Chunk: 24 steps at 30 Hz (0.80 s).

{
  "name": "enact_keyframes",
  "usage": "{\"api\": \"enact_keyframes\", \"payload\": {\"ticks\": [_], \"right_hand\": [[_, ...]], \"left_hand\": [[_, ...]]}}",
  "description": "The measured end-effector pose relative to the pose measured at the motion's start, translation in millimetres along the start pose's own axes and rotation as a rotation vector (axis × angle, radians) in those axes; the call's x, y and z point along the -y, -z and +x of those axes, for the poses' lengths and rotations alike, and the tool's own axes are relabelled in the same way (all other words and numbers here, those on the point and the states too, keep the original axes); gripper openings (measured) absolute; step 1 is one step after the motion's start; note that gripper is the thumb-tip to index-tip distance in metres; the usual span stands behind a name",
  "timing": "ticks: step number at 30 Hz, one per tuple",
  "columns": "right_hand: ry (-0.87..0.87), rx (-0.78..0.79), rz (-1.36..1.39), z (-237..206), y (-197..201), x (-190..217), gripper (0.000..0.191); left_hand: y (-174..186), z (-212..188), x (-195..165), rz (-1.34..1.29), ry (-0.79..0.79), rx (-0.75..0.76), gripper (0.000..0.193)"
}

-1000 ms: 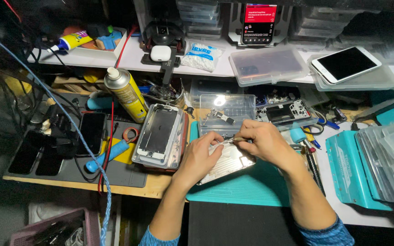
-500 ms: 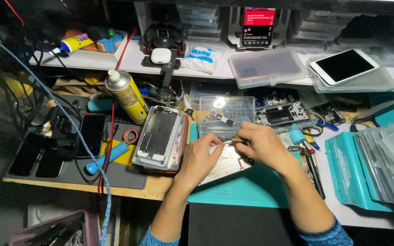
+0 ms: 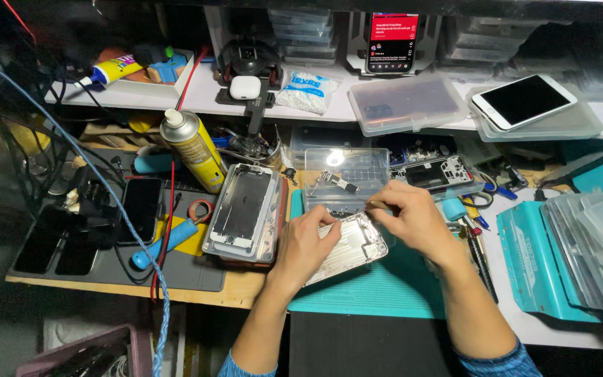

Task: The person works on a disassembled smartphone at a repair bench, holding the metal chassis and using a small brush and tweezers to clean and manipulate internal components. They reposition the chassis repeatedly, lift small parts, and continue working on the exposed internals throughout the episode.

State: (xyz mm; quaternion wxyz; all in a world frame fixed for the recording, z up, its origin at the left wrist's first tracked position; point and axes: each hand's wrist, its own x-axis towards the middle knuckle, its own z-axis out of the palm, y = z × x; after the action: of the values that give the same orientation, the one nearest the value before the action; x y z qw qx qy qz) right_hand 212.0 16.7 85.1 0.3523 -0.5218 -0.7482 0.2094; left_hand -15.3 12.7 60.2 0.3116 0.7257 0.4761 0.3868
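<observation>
Toward the left edge of the worktop (image 3: 239,287) lay a dark mat (image 3: 183,269) carrying several black phones (image 3: 139,208), a blue-handled tool (image 3: 164,244) and a roll of red tape (image 3: 200,209). A yellow spray can (image 3: 193,150) stood upright behind them, and just to its right a stack of phone screen frames (image 3: 242,213) lay flat.

Near the middle of the front edge, on a teal cutting mat (image 3: 385,286), sat the silver phone housing (image 3: 354,244), open side up. The left hand (image 3: 308,244) rested on its left part, fingers pressed down to steady it. The right hand (image 3: 413,220) hovered over its upper right corner, fingers pinched together on a thin metal tool (image 3: 373,204); the tip was too small to make out.

The housing looked like thin stiff metal, light and probably slippery on the mat, so it seemed to want holding flat by its rims and not by the fragile parts inside. Any screws there would be tiny and easily lost.

Just behind the hands stood a clear parts box (image 3: 347,178) holding a small metal piece. To its right lay another dark phone frame (image 3: 441,171), then screwdrivers (image 3: 479,244), and at the right edge a teal tray (image 3: 539,258) with clear plastic lids (image 3: 594,244) stacked beside it.

The white shelf (image 3: 204,94) behind carried a glue tube (image 3: 113,70), a white earbud case (image 3: 244,87), a small bag (image 3: 305,91), a lidded clear box (image 3: 406,105) and a white tablet (image 3: 525,101). A lit phone (image 3: 392,42) stood upright at the back. The room was dim and crowded, with cables (image 3: 106,188) trailing at the left.
</observation>
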Motion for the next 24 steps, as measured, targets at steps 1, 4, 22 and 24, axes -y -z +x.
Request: {"api": "enact_keyframes", "payload": {"ticks": [1,4,22,24], "right_hand": [[-0.019,0.0,0.012,-1.1,1.2,-0.7,0.017],[-0.044,0.007,0.056,-3.7,3.2,-1.6,0.017],[-0.112,0.016,0.098,-6.7,-10.2,-6.6,0.025],[-0.142,0.014,0.124,-8.6,-12.6,-8.7,0.025]], "left_hand": [[-0.1,0.0,-0.6,0.013,0.019,0.003,0.021],[0.4,0.0,-1.5,0.04,0.058,0.005,0.022],[-3.5,-2.8,0.7,0.115,-0.071,-0.083,0.021],[-3.9,-3.0,-0.1,0.108,-0.073,-0.083,0.021]]}}
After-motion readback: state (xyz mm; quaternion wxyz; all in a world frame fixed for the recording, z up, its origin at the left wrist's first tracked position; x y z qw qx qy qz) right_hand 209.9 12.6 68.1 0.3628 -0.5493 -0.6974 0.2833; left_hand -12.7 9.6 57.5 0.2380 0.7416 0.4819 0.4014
